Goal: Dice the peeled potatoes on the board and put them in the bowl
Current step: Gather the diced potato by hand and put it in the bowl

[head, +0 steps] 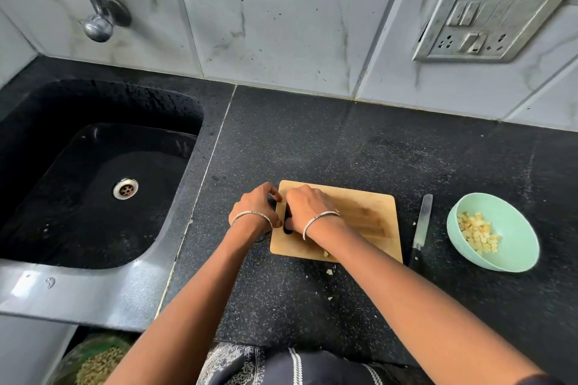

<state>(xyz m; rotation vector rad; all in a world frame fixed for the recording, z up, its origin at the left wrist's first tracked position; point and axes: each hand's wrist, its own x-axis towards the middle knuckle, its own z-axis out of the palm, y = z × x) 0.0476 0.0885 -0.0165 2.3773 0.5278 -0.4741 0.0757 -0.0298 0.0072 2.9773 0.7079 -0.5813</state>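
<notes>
Potato dice (477, 236) lie in a pale yellow heap inside the mint-green bowl (516, 228), which sits at the right of the frame on the black speckled table (344, 150). A black sink (47, 134) takes up the left side, with a metal drain (125, 188) in its floor and a curved metal tap (93, 9) above it at upper left. On the tiled wall at upper right hangs a grey switch plate (488, 22), tilted.

Lower centre, the wooden board (359, 212) lies flat on the table, well apart from the bowl. Both hands meet at its left end. The left hand (255, 208) curls round the left edge of the board, fingers bent over the rim. Just beside it, the right hand (308, 206) is closed over the board, its thumb tucked at the dark handle slot (287, 222); whatever is under its fingers is hidden. Each wrist carries a thin metal bangle (319, 220).

A knife (422, 222) lies on the table between board and bowl, blade toward the wall. A few small potato scraps (329, 272) sit on the table near the board's front edge.
</notes>
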